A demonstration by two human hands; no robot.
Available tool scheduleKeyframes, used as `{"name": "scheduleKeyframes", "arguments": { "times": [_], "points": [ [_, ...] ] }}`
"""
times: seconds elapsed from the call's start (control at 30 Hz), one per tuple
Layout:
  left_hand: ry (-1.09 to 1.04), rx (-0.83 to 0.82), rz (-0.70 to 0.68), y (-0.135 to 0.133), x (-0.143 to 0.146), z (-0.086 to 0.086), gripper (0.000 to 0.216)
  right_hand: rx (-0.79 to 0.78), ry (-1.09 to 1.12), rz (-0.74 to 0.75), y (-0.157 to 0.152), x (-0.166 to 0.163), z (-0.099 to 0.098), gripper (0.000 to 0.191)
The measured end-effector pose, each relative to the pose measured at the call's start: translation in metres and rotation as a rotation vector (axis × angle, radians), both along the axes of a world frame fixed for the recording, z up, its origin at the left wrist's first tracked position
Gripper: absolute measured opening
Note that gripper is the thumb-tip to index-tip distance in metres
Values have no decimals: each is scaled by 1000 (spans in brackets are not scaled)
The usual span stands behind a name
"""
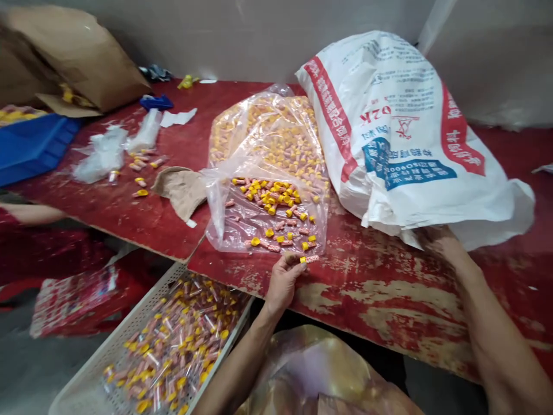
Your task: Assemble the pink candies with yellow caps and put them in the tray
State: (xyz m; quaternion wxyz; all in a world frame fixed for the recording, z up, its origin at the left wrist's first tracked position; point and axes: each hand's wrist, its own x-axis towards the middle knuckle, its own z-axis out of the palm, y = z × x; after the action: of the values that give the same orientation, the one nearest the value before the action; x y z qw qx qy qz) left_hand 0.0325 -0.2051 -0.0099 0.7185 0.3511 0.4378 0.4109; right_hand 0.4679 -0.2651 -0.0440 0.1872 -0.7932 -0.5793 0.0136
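My left hand [283, 280] rests at the front edge of the worn red table [380, 288], fingers pinched on a small pink piece with a yellow cap [309, 259]. Just beyond it lies a clear plastic bag [268, 213] holding several of the same pink and yellow pieces. My right hand [436, 241] reaches under the lower edge of a big white woven sack [401, 144] with red and blue print; its fingers are hidden by the sack.
A white perforated crate [129, 340] full of the same pieces sits below the table at the front left. A blue bin [30, 144], brown cardboard [78, 52], crumpled clear bags [103, 153] and loose pieces lie at the left. Another person's arm [30, 213] shows at the far left.
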Motion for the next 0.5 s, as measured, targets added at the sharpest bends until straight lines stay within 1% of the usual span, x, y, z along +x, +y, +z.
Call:
{"name": "scheduleKeyframes", "arguments": {
  "times": [0.07, 0.1, 0.17, 0.23, 0.3, 0.33, 0.43, 0.5],
  "points": [
    [-4, 4, -22, 0, 6, -2, 29, -31, -44, -79, -12, -4, 1, 29],
    [-11, 5, -28, -1, 9, -2, 31, -20, -71, -131, -18, -8, 4, 32],
    [-23, -4, -40, -1, 15, 0, 35, 84, -116, -216, -31, -25, 13, 38],
    [-24, -11, -59, -4, 22, 3, 34, 236, -103, -237, -47, -52, 26, 38],
    [-20, -17, -94, -8, 30, 7, 31, 353, 49, -185, -63, -87, 39, 32],
    [-23, -28, -116, -10, 34, 10, 31, 362, 159, -134, -70, -105, 44, 30],
    [-70, -88, -207, -19, 47, 15, 32, 259, 435, 53, -83, -151, 53, 27],
    [-107, -106, -253, -24, 54, 16, 33, 226, 612, 82, -84, -175, 51, 32]
  ]
}}
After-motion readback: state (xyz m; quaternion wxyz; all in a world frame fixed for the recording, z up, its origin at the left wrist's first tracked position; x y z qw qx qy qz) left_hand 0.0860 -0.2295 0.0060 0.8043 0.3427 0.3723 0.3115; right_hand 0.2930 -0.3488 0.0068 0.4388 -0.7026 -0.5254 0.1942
